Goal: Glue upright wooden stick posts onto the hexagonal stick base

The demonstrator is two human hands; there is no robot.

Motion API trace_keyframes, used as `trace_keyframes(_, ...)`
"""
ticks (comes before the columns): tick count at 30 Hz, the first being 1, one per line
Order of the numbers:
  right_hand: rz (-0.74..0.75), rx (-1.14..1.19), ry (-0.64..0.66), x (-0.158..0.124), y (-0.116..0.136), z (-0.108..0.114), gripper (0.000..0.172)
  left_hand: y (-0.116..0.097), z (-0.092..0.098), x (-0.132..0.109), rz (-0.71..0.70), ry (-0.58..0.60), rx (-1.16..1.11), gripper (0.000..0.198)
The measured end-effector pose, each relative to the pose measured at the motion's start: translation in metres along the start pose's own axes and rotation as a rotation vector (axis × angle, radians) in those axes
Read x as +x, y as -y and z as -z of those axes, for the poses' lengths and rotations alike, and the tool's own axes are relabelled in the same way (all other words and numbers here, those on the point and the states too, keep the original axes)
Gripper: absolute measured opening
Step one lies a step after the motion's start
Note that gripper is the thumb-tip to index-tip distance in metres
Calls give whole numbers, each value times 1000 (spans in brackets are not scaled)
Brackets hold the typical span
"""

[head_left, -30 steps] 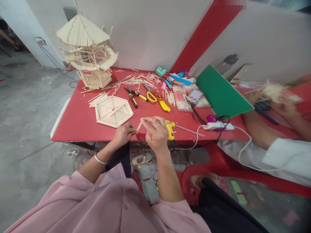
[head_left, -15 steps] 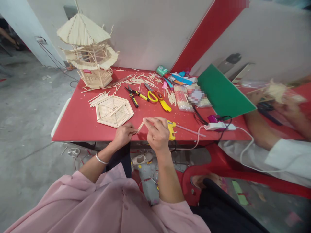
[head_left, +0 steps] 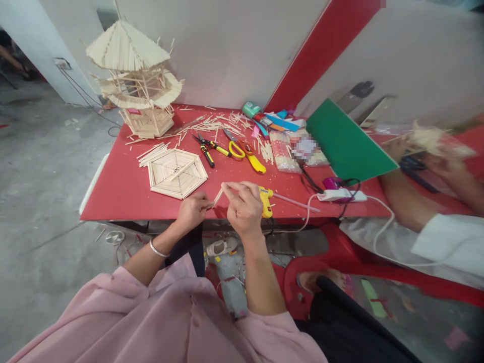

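Note:
At the near edge of the red table point(head_left: 121, 194), my left hand point(head_left: 191, 210) and my right hand point(head_left: 244, 207) are both closed in a pinch on a short thin wooden stick point(head_left: 217, 197) held between them. A yellow glue gun point(head_left: 265, 201) lies just right of my right hand, its clear glue rod pointing right. A flat hexagon built of sticks point(head_left: 177, 173) lies just beyond my left hand.
A tall stick pagoda model point(head_left: 136, 80) stands at the far left. Loose sticks, black-yellow cutters point(head_left: 206, 148), yellow scissors point(head_left: 247, 155), stick packets and a green board point(head_left: 346, 143) fill the far side. A power strip point(head_left: 342, 194) lies right. Another person's arms work at the right edge.

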State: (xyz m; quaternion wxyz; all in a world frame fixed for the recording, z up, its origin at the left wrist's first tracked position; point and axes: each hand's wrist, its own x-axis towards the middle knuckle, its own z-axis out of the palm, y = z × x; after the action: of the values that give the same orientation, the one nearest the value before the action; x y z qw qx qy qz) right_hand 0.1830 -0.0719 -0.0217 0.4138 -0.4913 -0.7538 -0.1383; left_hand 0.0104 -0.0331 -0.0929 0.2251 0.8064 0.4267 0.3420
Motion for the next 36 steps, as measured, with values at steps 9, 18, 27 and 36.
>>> trace_keyframes(9, 14, 25, -30, 1, 1, -1, 55, -3, -1, -3, -11, -23, 19, 27)
trace_keyframes(18, 10, -3, -20, 0, 3, -1, 54, -1, -3, -5, -20, -27, 40, 27)
trace_keyframes(27, -1, -12, -16, -2, 3, -2, 52, -7, -3, -9, -52, -56, 51, 28)
trace_keyframes(36, -4, 10, -15, -1, 4, -1, 51, -22, 3, -4, 108, 37, 156, 17)
